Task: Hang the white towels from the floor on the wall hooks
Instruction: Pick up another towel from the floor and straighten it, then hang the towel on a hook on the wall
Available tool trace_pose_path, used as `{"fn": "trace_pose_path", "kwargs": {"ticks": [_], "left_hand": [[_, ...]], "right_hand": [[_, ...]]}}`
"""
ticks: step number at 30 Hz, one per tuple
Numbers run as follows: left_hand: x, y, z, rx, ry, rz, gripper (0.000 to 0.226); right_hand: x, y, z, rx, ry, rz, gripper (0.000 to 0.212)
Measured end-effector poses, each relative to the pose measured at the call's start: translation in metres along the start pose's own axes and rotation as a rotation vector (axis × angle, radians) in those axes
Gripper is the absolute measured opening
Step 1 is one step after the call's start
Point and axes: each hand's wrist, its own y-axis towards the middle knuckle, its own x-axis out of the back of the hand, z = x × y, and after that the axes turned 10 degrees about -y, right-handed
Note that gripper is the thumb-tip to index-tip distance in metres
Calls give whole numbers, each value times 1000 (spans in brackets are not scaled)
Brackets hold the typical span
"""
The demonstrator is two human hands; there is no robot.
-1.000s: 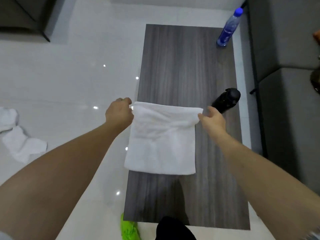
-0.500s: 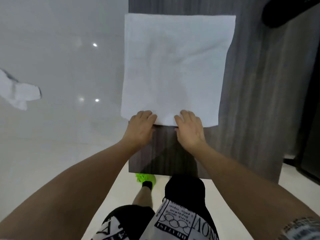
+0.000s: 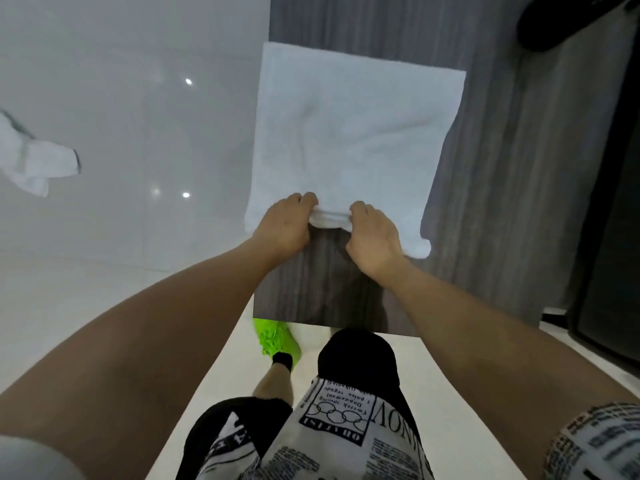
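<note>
A square white terry towel (image 3: 349, 140) is spread flat on the dark grey wood-grain table (image 3: 502, 202), with its left side overhanging the table's left edge. Its near hem is gathered and gripped at the middle by the left hand (image 3: 284, 221) and the right hand (image 3: 375, 233), fingers curled over the bunched cloth. A second crumpled white towel (image 3: 33, 157) is seen on the glossy white floor (image 3: 131, 109), far left.

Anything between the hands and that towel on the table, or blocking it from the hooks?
Nothing between them: the left hand and right hand already grip the near edge of the white towel on the table. No wall hooks are in view, so that path cannot be judged.
</note>
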Motion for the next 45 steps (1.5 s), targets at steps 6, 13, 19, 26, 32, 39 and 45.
{"fn": "trace_pose_path", "kwargs": {"ticks": [6,13,19,26,32,39,45], "left_hand": [[80,-64,-19,-60,47,-97,40],[208,-176,-19,-29,110,-423,27],[288,-363,71,100,151,-789,18],[353,-622,180,391,274,-1071,16],[360,-830,241,625,358,-1373,13],[315,-1021,309,924,489,-1506,34],[287,-1160,381,1206,541,-1475,36]], "right_hand": [[93,-43,39,200,-171,-53,20],[215,-76,152,402,-257,-459,42],[252,-133,355,659,-199,-662,28],[266,-227,618,1021,-156,-698,28],[254,-335,820,1386,-68,-663,27],[177,-459,1008,1750,7,-508,26],[104,-554,1160,1983,37,-389,27]]}}
